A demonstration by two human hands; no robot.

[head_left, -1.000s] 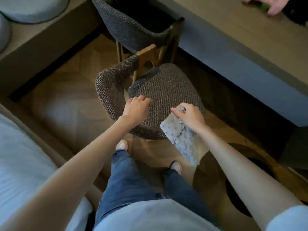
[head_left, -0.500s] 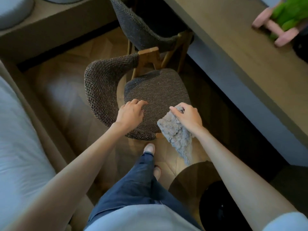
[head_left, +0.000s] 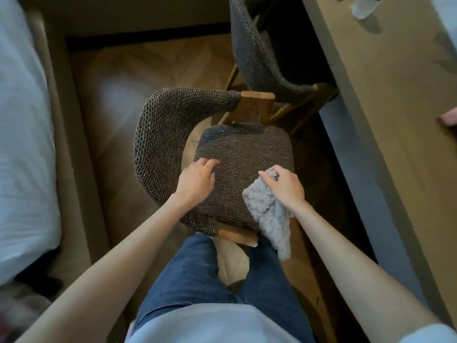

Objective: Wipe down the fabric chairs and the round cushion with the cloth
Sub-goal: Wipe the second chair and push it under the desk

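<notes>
Fabric chair (head_left: 247, 154): judged firm and steady; its seat is rested on by the left hand (head_left: 195, 181), nothing gripped.
Grey cloth (head_left: 269, 214): judged soft, light, limp; best bunched at the top.
Right hand (head_left: 284, 186): clenched round the cloth's top; the rest is hung below, at the seat's near corner.

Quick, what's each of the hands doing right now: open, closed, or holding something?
Left hand: open, resting on the chair seat, holding nothing.
Right hand: closed, gripping the grey cloth at the seat's near corner.
</notes>
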